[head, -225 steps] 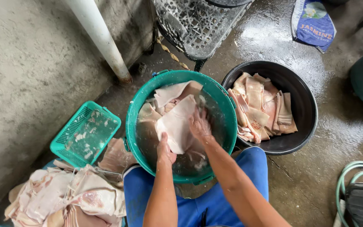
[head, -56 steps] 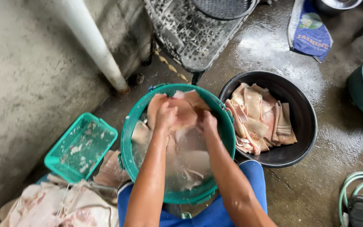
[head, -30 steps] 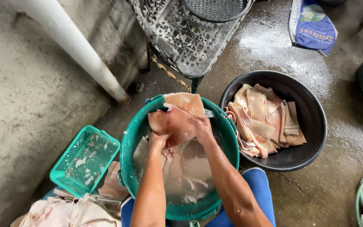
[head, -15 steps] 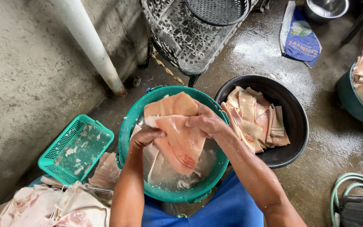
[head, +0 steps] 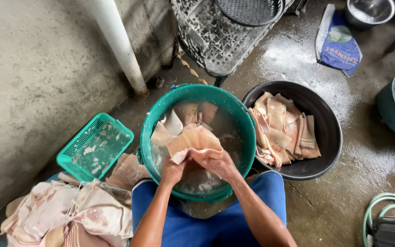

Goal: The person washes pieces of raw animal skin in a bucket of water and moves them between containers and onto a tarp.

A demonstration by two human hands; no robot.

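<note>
In the head view, both hands hold one pale pink, floppy sheet of raw skin [head: 193, 142] over the round green plastic tub [head: 161, 114] of cloudy water. The left hand [head: 172, 170] is clenched on the sheet's lower left edge, and the right hand [head: 218, 163] grips it just beside, from the right. Half a second ago the sheet hung long and spread between the hands; now it is bunched into a folded hump close to the person's body, and both hands have come nearer the tub's near rim. More pale pieces float in the water behind it.

Just right of the tub, touching its rim, stands a round black plastic basin [head: 330, 132] holding a stack of similar pink sheets [head: 282, 130]. To the left, a small green plastic mesh basket [head: 94, 147] lies tilted on the wet concrete floor [head: 339, 206], with a heap of pinkish skins [head: 65, 212] below it. A white pipe [head: 115, 41] runs down the wall, and a coiled green hose [head: 385, 203] lies at lower right.
</note>
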